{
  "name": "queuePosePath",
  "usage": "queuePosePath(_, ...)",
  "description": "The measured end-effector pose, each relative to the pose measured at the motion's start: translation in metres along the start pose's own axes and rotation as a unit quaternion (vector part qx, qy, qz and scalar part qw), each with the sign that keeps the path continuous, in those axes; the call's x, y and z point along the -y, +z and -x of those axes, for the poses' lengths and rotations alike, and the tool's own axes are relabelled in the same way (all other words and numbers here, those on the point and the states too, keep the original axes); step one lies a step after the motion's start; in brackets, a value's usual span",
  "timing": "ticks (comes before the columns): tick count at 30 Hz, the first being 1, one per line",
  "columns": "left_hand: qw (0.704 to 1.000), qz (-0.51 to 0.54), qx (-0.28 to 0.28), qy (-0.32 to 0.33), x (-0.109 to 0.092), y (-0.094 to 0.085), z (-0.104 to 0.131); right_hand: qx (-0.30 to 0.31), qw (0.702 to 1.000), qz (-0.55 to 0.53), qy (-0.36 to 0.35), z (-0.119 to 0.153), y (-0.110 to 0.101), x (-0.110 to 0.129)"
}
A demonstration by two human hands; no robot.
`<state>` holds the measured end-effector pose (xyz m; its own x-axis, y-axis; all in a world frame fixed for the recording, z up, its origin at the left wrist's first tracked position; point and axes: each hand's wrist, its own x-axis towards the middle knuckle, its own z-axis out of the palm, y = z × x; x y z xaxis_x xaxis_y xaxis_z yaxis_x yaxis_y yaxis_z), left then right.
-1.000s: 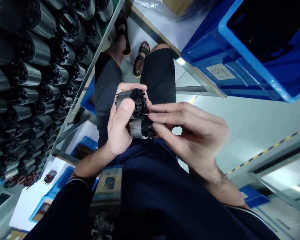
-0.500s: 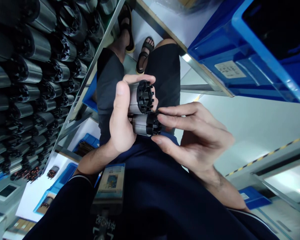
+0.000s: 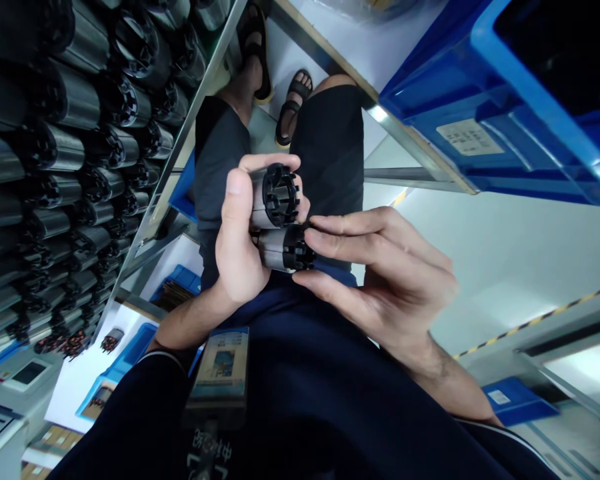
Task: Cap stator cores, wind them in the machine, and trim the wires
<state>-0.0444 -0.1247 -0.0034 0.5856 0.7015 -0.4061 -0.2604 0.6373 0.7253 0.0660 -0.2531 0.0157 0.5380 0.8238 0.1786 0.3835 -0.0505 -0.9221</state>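
Two motor stator cores, grey metal cylinders with toothed black plastic ends, sit one against the other above my lap. The upper core (image 3: 281, 197) is wrapped by the thumb and fingers of my left hand (image 3: 239, 250). Just beneath it, the lower core (image 3: 275, 249) rests against the left palm, its black end toward the right. My right hand (image 3: 390, 270) pinches that black end, with the thumb underneath and two fingers on top. The far ends of both cores are hidden by the left hand.
Rows of similar stator cores (image 3: 63, 143) fill a rack on the left behind a metal edge (image 3: 177, 150). A large blue bin (image 3: 430, 143) stands on the bench at upper right. One core with copper-coloured parts (image 3: 111, 340) lies on the white table at lower left.
Both hands and the two cores have shifted slightly left in view. The fingers of my right hand stay at the lower core's black end.
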Motion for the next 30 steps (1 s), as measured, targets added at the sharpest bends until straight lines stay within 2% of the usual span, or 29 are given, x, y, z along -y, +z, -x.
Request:
queuePosePath(6,1.000,-0.004,0.001,0.007,0.007,0.000,-0.001,0.013,1.000,0.003,0.005,0.000,-0.007,-0.001)
queuePosePath(8,1.000,-0.021,-0.011,0.018,0.007,0.001,-0.001,0.034,0.999,-0.003,0.002,-0.001,-0.009,-0.001)
queuePosePath(10,0.998,-0.050,-0.019,0.033,0.006,0.003,-0.001,0.043,0.999,-0.011,-0.004,-0.001,-0.009,-0.001)
queuePosePath(14,0.996,-0.070,-0.027,0.039,0.000,0.007,0.000,0.018,0.999,-0.021,-0.021,0.000,-0.009,0.001)
queuePosePath(19,0.991,-0.111,-0.046,0.061,-0.004,0.012,0.001,0.051,0.998,0.010,-0.023,0.000,-0.016,0.001)
queuePosePath(26,0.990,-0.123,-0.050,0.045,-0.003,0.012,0.004,0.062,0.998,-0.002,-0.024,-0.005,-0.021,0.001)
queuePosePath(30,0.990,-0.121,-0.066,0.032,-0.004,0.012,0.007,0.084,0.994,0.056,-0.029,0.002,-0.021,0.013)
